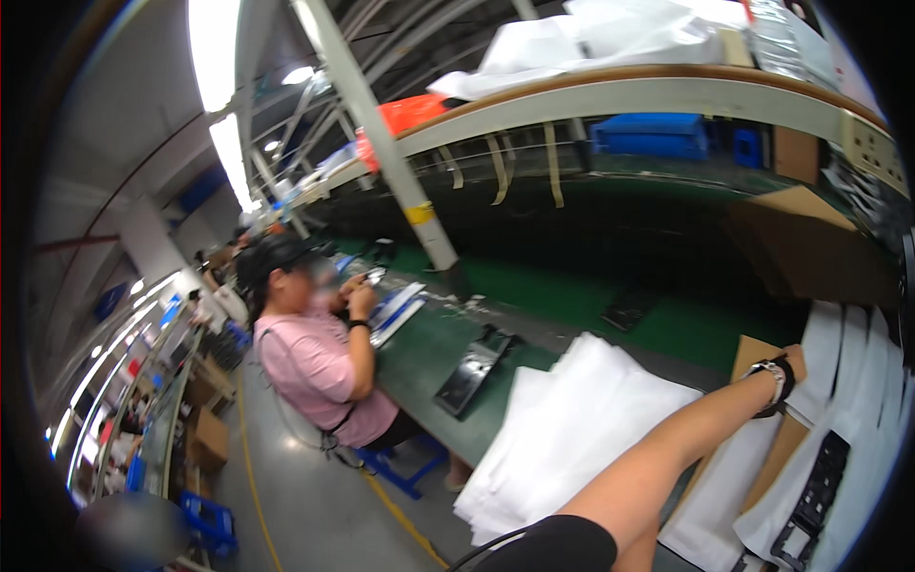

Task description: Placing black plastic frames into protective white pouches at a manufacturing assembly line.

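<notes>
My left hand (795, 363), with a bracelet and a dark band at the wrist, reaches far to the right. It is at the far end of a cardboard box (748, 355) lined with white sheets. Its fingers face away and are hidden, so whether they hold anything does not show. Within the box, a black slotted plastic part (817, 496) lies on the white foam sheets (863, 400) nearer to me. A thick stack of white sheets (581, 429) lies on the bench left of my forearm. My right hand does not appear.
A black rectangular part (474, 370) lies on the green bench (419, 357). Further left sits a co-worker in a pink shirt (310, 367), hands raised around a small object. A post (381, 133) and a shelf (629, 95) stand above. A cardboard flap (805, 205) rises behind my hand.
</notes>
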The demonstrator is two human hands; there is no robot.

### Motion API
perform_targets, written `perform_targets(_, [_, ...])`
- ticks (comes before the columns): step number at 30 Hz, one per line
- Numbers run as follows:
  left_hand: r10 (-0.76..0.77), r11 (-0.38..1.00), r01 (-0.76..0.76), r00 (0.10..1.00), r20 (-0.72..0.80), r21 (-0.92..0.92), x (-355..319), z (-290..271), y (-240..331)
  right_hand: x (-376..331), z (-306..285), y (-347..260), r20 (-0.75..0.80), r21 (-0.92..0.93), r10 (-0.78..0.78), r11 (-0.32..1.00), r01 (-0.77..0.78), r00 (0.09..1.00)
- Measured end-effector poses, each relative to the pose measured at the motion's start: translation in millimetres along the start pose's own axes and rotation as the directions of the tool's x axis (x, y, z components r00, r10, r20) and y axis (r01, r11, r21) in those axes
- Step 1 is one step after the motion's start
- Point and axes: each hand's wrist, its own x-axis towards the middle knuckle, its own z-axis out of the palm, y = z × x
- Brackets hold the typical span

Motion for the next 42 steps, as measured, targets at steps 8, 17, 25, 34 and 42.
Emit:
perform_targets(8, [0.306,0.718,0.025,0.886,0.348,-0.696,-96,-77,134,-1,-69,26,-0.147,-0.554,-0.055,0.832,-0.036,0.988])
perform_targets(17, [-0.242,0.300,0.364,0.923,0.298,-0.882,-93,-20,141,16,-53,49,-0.072,-0.259,-0.020,0.966,0.001,0.997])
perform_targets(25, [-0.186,0.810,0.055,0.968,-0.167,-0.584,-64,17,183,14,-66,41,-0.142,-0.269,0.019,0.962,-0.057,0.990])
perform_targets(34, [0.334,0.178,0.263,0.890,0.310,-0.948,-101,-93,121,0,-59,21,-0.224,-0.596,-0.029,0.795,-0.113,0.974])
perform_targets(42, [0.244,0.748,-0.232,0.967,-0.068,-0.622,-345,-253,-50,-7,-48,14,-0.193,-0.537,-0.127,0.844,0.003,0.973])
